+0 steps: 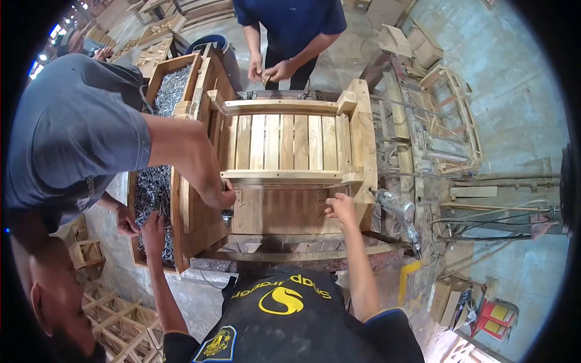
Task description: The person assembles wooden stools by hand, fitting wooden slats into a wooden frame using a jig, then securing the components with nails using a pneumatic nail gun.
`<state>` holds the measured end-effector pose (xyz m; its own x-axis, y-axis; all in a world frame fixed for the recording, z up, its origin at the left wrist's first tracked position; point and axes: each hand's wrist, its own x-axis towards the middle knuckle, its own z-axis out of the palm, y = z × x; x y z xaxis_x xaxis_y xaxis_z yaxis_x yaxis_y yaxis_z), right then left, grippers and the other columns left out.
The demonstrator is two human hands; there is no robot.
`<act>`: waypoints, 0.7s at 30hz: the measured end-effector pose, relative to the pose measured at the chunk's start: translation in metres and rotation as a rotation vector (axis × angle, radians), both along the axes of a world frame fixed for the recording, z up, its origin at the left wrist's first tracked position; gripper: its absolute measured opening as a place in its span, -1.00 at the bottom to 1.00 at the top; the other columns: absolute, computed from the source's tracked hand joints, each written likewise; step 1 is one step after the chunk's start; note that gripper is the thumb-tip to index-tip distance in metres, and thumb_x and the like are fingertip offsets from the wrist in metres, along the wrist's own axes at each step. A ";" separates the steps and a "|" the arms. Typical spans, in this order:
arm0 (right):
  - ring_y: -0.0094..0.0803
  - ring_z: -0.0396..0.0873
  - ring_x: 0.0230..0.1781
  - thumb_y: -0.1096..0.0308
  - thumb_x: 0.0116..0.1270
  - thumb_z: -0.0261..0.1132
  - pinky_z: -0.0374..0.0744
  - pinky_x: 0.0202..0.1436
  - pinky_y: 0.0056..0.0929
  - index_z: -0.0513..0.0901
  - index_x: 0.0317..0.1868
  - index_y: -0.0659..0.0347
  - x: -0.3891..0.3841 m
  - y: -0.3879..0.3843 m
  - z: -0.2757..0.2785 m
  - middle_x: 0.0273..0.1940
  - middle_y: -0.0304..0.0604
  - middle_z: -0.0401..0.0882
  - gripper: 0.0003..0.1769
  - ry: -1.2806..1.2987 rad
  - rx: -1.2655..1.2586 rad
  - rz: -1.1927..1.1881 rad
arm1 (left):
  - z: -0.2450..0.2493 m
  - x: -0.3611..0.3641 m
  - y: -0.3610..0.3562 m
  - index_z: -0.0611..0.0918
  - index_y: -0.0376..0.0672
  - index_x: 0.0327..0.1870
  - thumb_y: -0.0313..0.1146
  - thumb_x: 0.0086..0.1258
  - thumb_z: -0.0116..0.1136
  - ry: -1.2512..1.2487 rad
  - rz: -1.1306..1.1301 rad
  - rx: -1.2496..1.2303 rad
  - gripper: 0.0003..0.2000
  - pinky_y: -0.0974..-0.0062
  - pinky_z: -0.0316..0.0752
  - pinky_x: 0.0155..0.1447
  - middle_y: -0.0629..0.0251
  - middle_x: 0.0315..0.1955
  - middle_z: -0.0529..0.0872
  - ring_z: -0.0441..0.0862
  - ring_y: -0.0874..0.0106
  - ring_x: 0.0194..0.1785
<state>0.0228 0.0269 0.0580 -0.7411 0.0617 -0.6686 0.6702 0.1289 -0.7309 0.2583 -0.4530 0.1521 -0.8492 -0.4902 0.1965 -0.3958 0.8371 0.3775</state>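
Observation:
My left hand (154, 228) is over a wooden box (176, 212) filled with loose metal screws or nails (151, 192); its fingers point down at the pile, and what they hold, if anything, is too small to tell. My right hand (340, 209) is near the lower right corner of a slatted wooden frame (278, 175), its fingers bent together; anything between them is too small to make out. The frame lies on the bench, with a wooden panel (275, 212) on its near side. A metallic tool (396, 209) lies right of my right hand.
At the left, a co-worker in a grey shirt (78, 127) reaches across the box to the frame. Another person in a blue shirt (290, 21) stands beyond the bench. A slatted crate (118, 320) is at the lower left, a metal structure (417, 145) at the right.

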 end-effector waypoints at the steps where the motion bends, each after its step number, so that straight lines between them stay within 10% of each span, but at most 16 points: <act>1: -0.43 0.57 -0.52 0.48 0.23 0.29 0.54 -0.54 -0.44 0.56 -0.09 0.34 -0.008 -0.002 -0.019 -0.36 -0.16 0.58 -0.76 -0.008 -0.129 -0.129 | -0.008 0.008 -0.009 0.60 -0.28 -0.06 -0.44 0.42 0.08 -0.052 0.051 0.065 -0.83 0.25 0.48 -0.28 0.04 -0.46 0.67 0.62 0.12 -0.42; 4: -0.39 0.54 -0.47 0.51 0.21 0.27 0.55 -0.46 -0.37 0.51 -0.23 0.27 -0.023 -0.012 -0.047 -0.38 -0.19 0.51 -0.86 -0.047 -0.433 -0.430 | -0.003 0.017 0.003 0.61 -0.26 -0.10 -0.46 0.43 0.05 0.112 0.437 0.559 -0.86 0.39 0.48 -0.33 0.27 -0.52 0.64 0.58 0.37 -0.49; 11: -0.43 0.50 -0.41 0.51 0.20 0.25 0.49 -0.28 -0.31 0.50 -0.32 0.09 -0.027 -0.024 -0.050 -0.42 -0.27 0.48 -0.89 0.010 -0.558 -0.559 | -0.022 0.042 -0.009 0.55 -0.17 -0.09 -0.39 0.45 0.01 0.820 0.358 1.608 -0.87 0.52 0.43 -0.27 0.34 -0.35 0.59 0.54 0.45 -0.30; 16: -0.47 0.51 -0.42 0.47 0.24 0.26 0.50 -0.29 -0.36 0.59 -0.21 0.12 -0.019 -0.007 -0.038 -0.34 -0.31 0.55 -0.89 -0.001 -0.689 -0.486 | -0.033 0.048 -0.017 0.56 -0.21 -0.01 -0.29 0.51 0.06 0.694 0.432 1.652 -0.79 0.62 0.38 -0.38 0.39 -0.42 0.57 0.52 0.53 -0.37; 18: -0.53 0.49 -0.49 0.48 0.28 0.27 0.49 -0.46 -0.46 0.61 0.04 0.25 -0.012 -0.005 0.014 -0.31 -0.29 0.57 -0.70 -0.015 -0.465 -0.280 | -0.026 0.044 -0.009 0.57 -0.24 0.03 -0.24 0.53 0.07 0.629 0.486 1.572 -0.74 0.68 0.32 -0.46 0.43 -0.48 0.55 0.48 0.59 -0.45; 21: -0.53 0.60 -0.24 0.37 0.30 0.33 0.58 -0.17 -0.52 0.63 0.13 0.24 0.005 0.017 0.111 -0.17 -0.23 0.67 -0.62 0.336 -0.001 0.335 | -0.005 0.038 0.010 0.58 -0.32 0.12 -0.17 0.53 0.06 0.331 0.354 1.047 -0.63 0.73 0.10 -0.58 0.53 -0.58 0.49 0.30 0.75 -0.61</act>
